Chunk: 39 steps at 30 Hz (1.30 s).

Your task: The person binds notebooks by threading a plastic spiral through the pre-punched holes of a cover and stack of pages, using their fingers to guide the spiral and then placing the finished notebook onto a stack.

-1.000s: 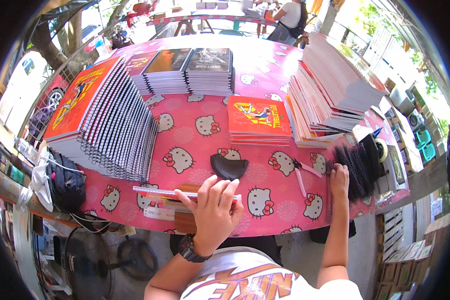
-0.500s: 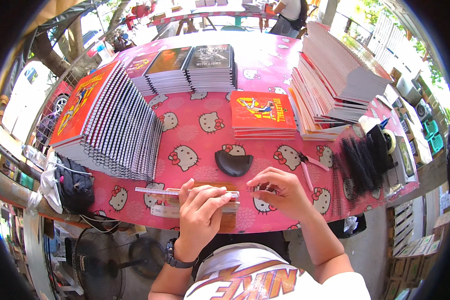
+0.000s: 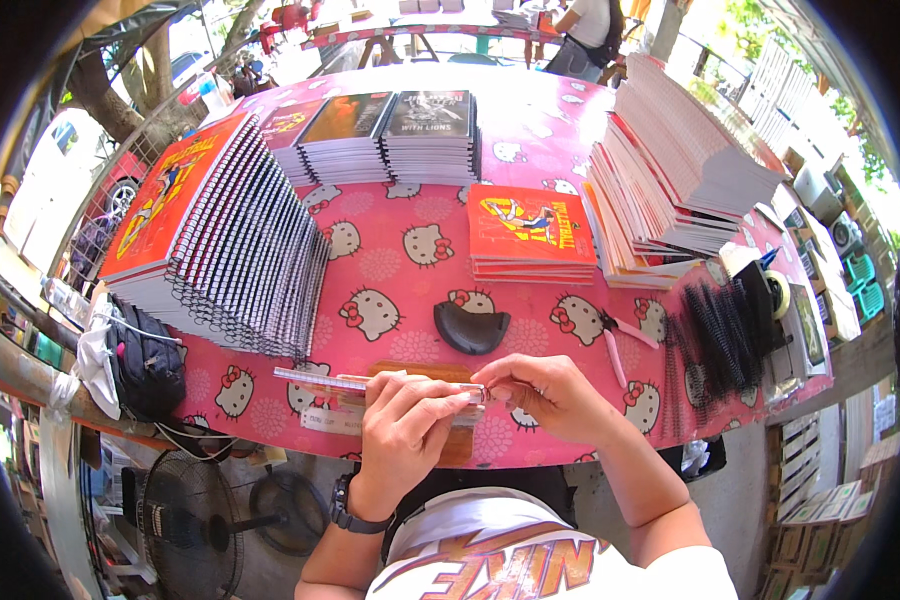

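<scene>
My left hand point(image 3: 402, 408) is closed over a thin notebook point(image 3: 315, 378), which it holds on its edge near the table's front. My right hand point(image 3: 545, 392) pinches at the notebook's right end, thumb and forefinger together; whatever lies between the fingertips is too small to make out. A brown wooden block point(image 3: 457, 450) is under and behind the notebook, partly covered by my left hand. Just beyond my hands is a black half-round piece point(image 3: 472, 330). Cutting pliers with pink handles point(image 3: 618, 345) lie to the right, next to a bunch of black spiral binding coils point(image 3: 715, 330).
A tall stack of spiral-bound notebooks point(image 3: 240, 250) stands at left, with smaller notebook stacks point(image 3: 430, 150) behind. Orange-covered booklets point(image 3: 530, 235) and a high pile of unbound ones point(image 3: 680, 170) stand at right. A tape roll point(image 3: 778, 290) is by the coils. Another person point(image 3: 590, 35) stands far back.
My right hand has moved left from just off the notebook to its right end, and its fingers have come together there. The left hand keeps its hold.
</scene>
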Each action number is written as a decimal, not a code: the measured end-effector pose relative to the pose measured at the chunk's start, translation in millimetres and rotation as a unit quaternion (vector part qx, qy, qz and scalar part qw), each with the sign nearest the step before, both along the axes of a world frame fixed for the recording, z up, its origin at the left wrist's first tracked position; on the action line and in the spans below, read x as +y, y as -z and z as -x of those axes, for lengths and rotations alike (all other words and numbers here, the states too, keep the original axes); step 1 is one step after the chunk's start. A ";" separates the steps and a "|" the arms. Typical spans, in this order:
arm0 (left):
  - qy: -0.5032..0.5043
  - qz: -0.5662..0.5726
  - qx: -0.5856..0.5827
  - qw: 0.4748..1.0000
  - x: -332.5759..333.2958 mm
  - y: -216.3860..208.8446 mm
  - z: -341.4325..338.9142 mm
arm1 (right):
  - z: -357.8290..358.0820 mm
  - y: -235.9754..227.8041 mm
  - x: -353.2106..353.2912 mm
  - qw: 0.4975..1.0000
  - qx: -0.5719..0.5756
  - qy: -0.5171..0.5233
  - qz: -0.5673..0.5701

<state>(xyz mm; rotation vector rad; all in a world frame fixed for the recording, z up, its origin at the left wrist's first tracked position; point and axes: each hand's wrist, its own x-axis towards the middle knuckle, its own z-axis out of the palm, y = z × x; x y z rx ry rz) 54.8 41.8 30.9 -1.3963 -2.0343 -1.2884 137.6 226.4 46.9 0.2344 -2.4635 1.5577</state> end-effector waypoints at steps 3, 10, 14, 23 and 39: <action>0.004 -0.009 -0.001 1.000 -1.3 0.6 -1.1 | 2.5 -0.7 0.1 1.000 -0.022 -0.002 0.019; -0.004 -0.003 -0.002 1.000 -2.4 1.1 -1.7 | 8.6 -15.9 4.6 0.991 -0.112 -0.076 -0.010; -0.011 -0.006 0.000 1.000 -1.3 4.1 -3.6 | 8.3 -12.0 3.3 0.994 -0.051 -0.086 -0.044; -0.004 -0.015 0.018 1.000 5.1 13.8 -8.1 | -1.4 -20.3 9.3 0.990 0.015 -0.067 -0.126; -0.012 0.007 0.008 1.000 2.4 11.2 -10.9 | 1.7 -20.9 7.9 0.985 -0.047 -0.070 -0.152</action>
